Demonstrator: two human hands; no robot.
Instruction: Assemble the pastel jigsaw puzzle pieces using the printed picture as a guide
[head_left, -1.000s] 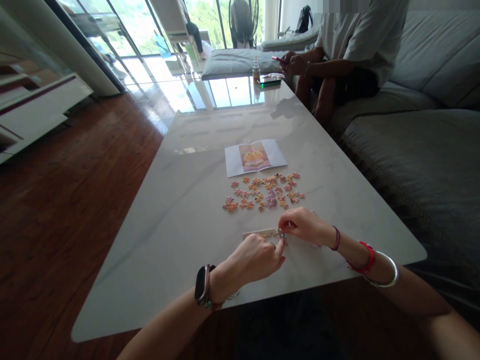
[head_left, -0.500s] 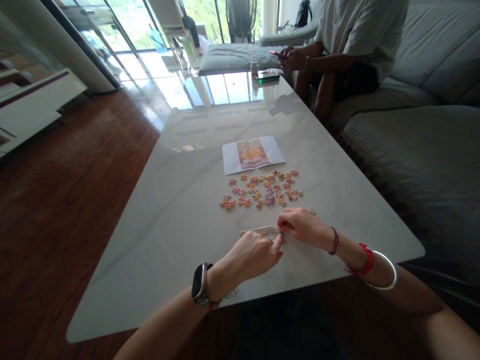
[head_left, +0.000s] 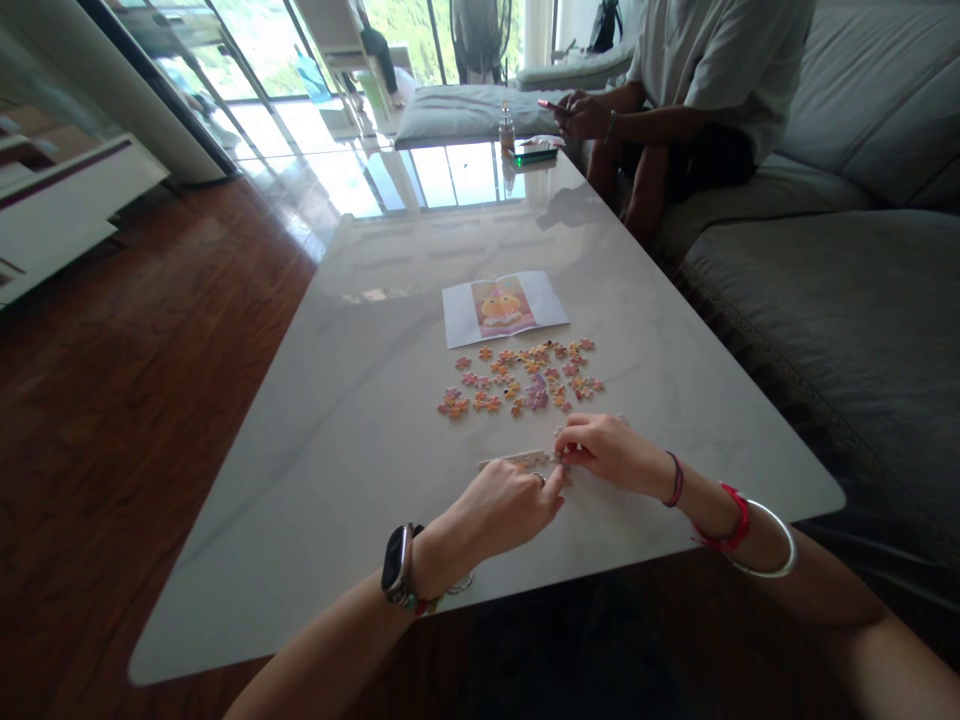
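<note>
Head view | Apparently joining puzzle pieces [head_left: 536,392] | Right hand [head_left: 606,453] nearly pinched, left hand [head_left: 510,508] loosely curled, at pale strip [head_left: 531,459]; any hold unclear | Next likely calls for aligning edges

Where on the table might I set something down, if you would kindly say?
The table is bare left of the pieces and between the sheet and the bottle. It is crowded from the sheet, through the pieces, to the left hand and right hand.
</note>
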